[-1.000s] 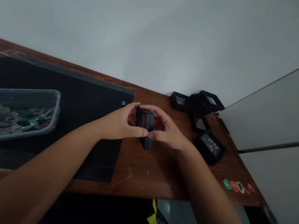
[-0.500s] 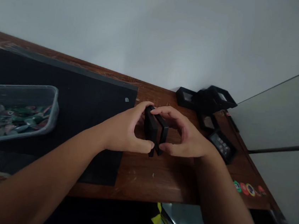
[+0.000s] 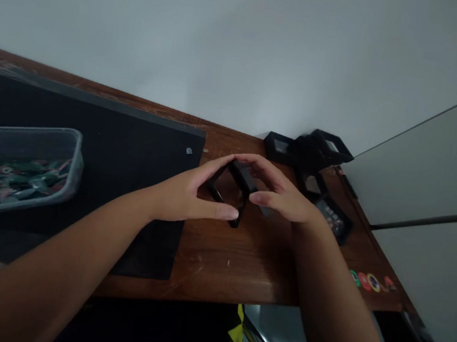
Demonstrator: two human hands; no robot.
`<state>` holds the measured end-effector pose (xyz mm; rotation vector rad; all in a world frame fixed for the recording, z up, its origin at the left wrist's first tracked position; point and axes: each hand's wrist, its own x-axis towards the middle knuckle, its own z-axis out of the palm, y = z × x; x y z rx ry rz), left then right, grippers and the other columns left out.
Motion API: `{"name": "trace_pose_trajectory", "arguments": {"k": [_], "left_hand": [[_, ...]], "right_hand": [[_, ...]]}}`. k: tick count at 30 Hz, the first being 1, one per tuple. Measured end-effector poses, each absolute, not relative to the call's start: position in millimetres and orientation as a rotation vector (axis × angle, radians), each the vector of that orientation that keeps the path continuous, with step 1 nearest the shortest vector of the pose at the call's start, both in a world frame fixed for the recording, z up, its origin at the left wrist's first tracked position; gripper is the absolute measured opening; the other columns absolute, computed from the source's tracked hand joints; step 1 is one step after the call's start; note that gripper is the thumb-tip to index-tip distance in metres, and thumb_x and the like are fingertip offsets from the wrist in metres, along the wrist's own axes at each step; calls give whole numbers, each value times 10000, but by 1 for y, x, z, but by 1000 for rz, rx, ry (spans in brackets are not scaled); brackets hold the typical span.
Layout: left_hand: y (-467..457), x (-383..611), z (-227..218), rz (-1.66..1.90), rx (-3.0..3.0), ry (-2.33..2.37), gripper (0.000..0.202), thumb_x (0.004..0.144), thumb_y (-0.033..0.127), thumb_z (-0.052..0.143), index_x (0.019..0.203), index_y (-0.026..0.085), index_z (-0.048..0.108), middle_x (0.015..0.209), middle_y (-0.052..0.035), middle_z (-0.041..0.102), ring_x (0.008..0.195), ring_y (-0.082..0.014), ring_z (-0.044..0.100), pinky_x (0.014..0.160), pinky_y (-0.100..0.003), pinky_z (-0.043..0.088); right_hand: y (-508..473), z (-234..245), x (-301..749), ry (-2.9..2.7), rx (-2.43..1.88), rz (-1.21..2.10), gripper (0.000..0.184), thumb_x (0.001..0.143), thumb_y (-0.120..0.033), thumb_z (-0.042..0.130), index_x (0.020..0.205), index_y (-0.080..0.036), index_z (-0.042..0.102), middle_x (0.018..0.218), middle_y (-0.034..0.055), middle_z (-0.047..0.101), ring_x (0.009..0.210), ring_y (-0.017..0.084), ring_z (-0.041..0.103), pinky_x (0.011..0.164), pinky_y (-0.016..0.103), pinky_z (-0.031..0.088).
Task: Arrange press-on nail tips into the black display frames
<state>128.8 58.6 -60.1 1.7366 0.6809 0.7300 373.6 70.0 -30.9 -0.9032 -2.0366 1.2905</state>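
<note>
My left hand point(image 3: 180, 196) grips a thin black rectangular frame point(image 3: 215, 192), with the thumb along its near edge and the fingers at its far side. Its opening shows between the thumb and fingers. Against it, my right hand point(image 3: 289, 196) holds a second black frame piece point(image 3: 244, 178), tilted, the thumb on its near corner. The two pieces meet or nearly meet at the far end and spread apart towards me. Both are above the wooden table point(image 3: 203, 255). My fingers hide parts of them.
Several black windowed boxes point(image 3: 277, 148) are stacked by the wall at the right. A black box with pale round pieces point(image 3: 333, 217) lies nearer. Coloured round stickers point(image 3: 372, 282) line the table's right side. A clear tub point(image 3: 74, 168) of green and pink pieces stands on a black mat point(image 3: 141, 151).
The two black pieces, held nearly parallel before, are now swung apart at the near end, so the left one's opening shows. The view has shifted slightly.
</note>
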Motion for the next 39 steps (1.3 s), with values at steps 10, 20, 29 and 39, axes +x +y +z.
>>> {"name": "trace_pose_trajectory", "arguments": {"k": [10,20,29,39], "left_hand": [[57,131,-67,637,2016,1027,552,949,411,543,1471,256,453,1506,-89,516,1383,-303,492,1123,-463,445],[65,123,-56,741,2191,1425,303,907,372,574,1157,204,603,1128,-96,685,1070,-275,622,943,-446,525],[85,114,-80,757,2143,1920,429,927,375,512,1270,164,662,1350,-217,582,1254,-453,448,1006,-662,392],[95,115,-81,805,2070,2005,304,924,430,560,1069,252,759,1246,-163,637,1187,-445,479,962,-675,370]], "right_hand": [[71,-34,373,-2002,-1062,1271,580,852,-261,648,1418,-279,522,1351,82,633,1224,246,604,1039,452,504],[69,-24,369,-1971,-1006,1128,252,944,-355,653,1146,-227,731,959,48,775,847,180,740,806,333,614],[72,-31,373,-1999,-1072,937,284,944,-374,658,1166,-201,698,949,59,776,862,193,749,868,361,604],[63,-27,364,-1941,-1106,833,425,888,-344,715,1290,-217,659,1116,86,771,982,221,750,922,400,594]]}}
